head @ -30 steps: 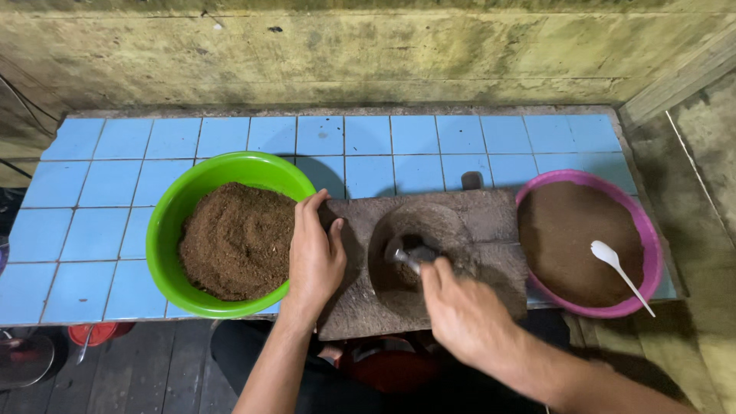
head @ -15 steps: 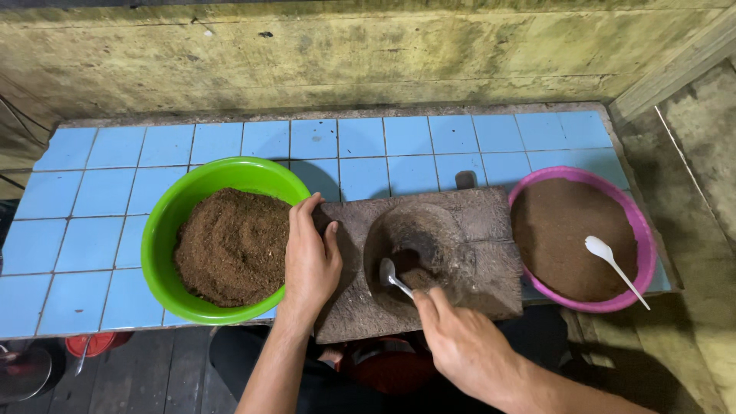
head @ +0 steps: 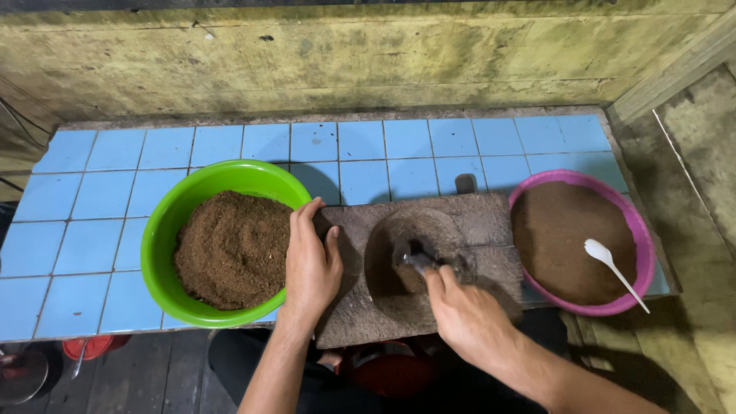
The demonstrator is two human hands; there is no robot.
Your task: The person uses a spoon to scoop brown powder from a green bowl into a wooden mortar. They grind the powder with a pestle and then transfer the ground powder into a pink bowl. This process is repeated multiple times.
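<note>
A dark stone block [head: 475, 222] with a round hollow [head: 402, 257] lies on the blue tiled counter between two bowls. My left hand [head: 310, 264] rests flat on the block's left end, touching the rim of a green bowl [head: 165, 230] filled with coarse brown powder [head: 230, 249]. My right hand [head: 464, 314] grips a metal spoon [head: 418, 257] whose tip is down in the hollow, among brown material. To the right stands a pink bowl [head: 640, 230] holding a smoother brown mass and a white plastic spoon [head: 609, 264].
The blue tiled counter [head: 100, 199] runs along a stained yellowish wall [head: 368, 61]. A wooden post [head: 667, 77] stands at the right. Below the counter's front edge are a red container [head: 92, 346] and another red object [head: 383, 376] on the dark floor.
My right hand has moved the metal spoon within the hollow, first toward the left side, then back toward the middle. The left hand stays on the block.
</note>
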